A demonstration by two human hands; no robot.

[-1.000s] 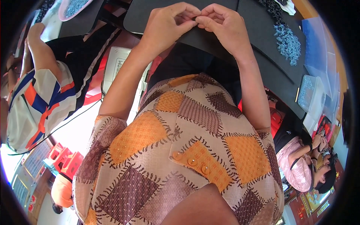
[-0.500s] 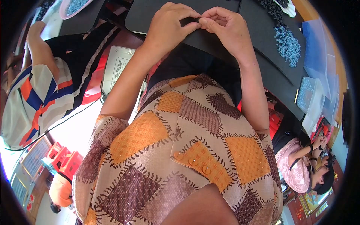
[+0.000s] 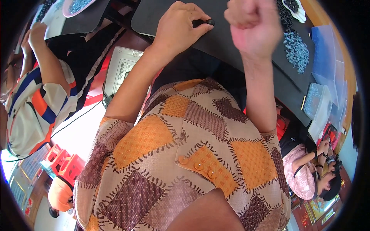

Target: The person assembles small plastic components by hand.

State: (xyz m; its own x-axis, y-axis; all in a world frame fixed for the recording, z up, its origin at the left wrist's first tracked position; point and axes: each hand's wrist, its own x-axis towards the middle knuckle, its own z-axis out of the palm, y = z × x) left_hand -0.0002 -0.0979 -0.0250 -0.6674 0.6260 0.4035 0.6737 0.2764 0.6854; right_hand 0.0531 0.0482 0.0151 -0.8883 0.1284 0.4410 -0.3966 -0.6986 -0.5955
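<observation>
Above the black tabletop [image 3: 227, 54], my left hand [image 3: 175, 29] pinches a small black rounded piece [image 3: 210, 22] between thumb and forefinger. Its tip sticks out past the fingers. My right hand [image 3: 255, 29] is lifted to the right, apart from the left, with its fingers curled in; motion blurs it, and anything inside is hidden. Just beyond it lies a heap of small black parts [image 3: 284, 17], partly covered by the hand. A pile of small light-blue pieces [image 3: 296, 52] spreads nearer me on the same surface.
On the right stand a clear plastic box [image 3: 318, 99] of blue pieces and translucent blue sheets [image 3: 325, 54]. A white wrapper [image 3: 302, 16] holds black parts at far right. A pink-rimmed tray [image 3: 65, 13] sits far left. People work on my left [image 3: 32, 115] and right [image 3: 302, 173].
My right hand has parted from the left and swung right, toward the black heap, its fingers curling. My left hand stays nearly in place with the black piece.
</observation>
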